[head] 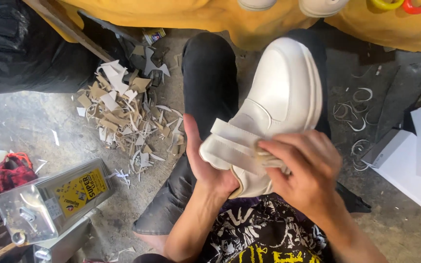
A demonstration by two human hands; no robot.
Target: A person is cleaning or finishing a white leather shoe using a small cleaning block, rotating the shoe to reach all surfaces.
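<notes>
Head view: a heap of beige and white cut scraps [123, 109] lies on the grey concrete floor [35, 126] left of the person's dark-trousered knee; a dented silver metal can with a yellow label [49, 202] lies nearer, lower left. White flat sheets [415, 165] sit at right, partly cut off. The left hand [205, 163] cups the heel of a glossy white strapped shoe [274, 107], fingers hidden beneath. The right hand [305, 173] pinches a small tan wad [267, 158] against the strap, covering it. The shoe lies over the lap, long axis toe-up, slightly rightward.
</notes>
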